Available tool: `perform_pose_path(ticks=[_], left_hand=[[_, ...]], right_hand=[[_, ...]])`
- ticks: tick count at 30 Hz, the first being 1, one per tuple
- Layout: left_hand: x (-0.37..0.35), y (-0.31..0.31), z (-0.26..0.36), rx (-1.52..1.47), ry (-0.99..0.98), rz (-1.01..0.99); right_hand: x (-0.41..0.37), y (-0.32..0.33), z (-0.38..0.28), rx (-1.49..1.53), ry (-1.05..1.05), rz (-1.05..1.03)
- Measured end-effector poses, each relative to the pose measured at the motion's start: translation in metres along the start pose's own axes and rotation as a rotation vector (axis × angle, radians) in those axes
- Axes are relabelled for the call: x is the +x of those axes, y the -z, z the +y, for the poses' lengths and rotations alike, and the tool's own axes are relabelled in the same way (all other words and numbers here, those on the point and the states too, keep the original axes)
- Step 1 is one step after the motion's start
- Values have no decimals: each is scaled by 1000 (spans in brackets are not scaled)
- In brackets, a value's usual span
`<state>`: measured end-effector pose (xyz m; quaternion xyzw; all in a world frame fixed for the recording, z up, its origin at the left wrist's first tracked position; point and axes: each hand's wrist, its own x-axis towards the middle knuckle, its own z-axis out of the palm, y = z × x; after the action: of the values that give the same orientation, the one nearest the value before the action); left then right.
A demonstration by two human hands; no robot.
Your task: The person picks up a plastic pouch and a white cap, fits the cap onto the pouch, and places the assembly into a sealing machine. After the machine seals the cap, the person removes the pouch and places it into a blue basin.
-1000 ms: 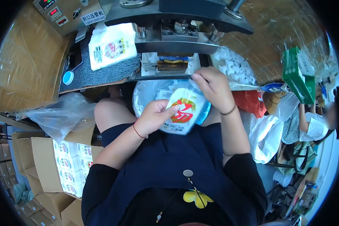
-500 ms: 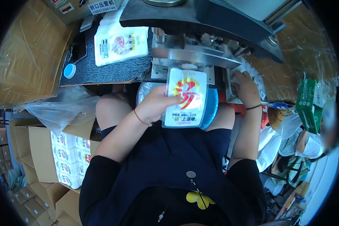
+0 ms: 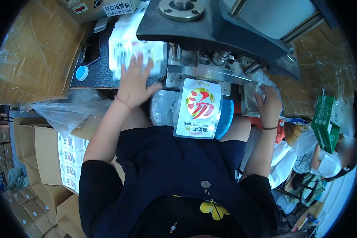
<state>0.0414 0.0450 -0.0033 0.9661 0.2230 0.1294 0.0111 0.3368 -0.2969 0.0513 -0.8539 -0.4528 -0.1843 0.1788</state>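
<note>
Left hand (image 3: 135, 84) now at pouch stack (image 3: 122, 47)

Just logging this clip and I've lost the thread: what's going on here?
A person sits at a metal press. A printed pouch lies at its front edge, with neither hand on it. The left hand, fingers spread, is over or at the near edge of a stack of similar pouches. The right hand is at a clear container beside the press; whether it grips anything is unclear.
</note>
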Motion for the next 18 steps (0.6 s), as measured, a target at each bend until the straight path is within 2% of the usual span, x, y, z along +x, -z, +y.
perform_pose_path(ticks=[1, 2, 4, 7, 8, 10, 12, 14, 15, 18], left_hand=[[-17, 8, 9, -24, -47, -33], [-29, 16, 18, 5, -79, -11], [-44, 4, 1, -166, -94, 125], [-58, 15, 13, -970, 354, 126], [-51, 20, 40, -1562, 504, 147], [-54, 21, 53, -1275, 295, -94], [-44, 34, 81, -1171, 248, -217], [-38, 31, 98, -1063, 203, -298], [-38, 29, 105, -1158, 213, -323], [-41, 19, 124, -1456, 264, -418]], right_hand=[[-2, 2, -3, 100, -139, -3], [-5, 5, -3, 190, -173, -42], [-11, 10, -2, 370, -244, -125], [-13, 9, -43, 493, 4, -73], [-15, 8, -56, 557, 31, -207], [-12, 7, -85, 773, 33, -428], [2, 14, -104, 836, 152, -444], [8, 15, -123, 930, -7, -304], [11, 15, -127, 973, -86, -230], [16, 7, -122, 795, 153, -261]])
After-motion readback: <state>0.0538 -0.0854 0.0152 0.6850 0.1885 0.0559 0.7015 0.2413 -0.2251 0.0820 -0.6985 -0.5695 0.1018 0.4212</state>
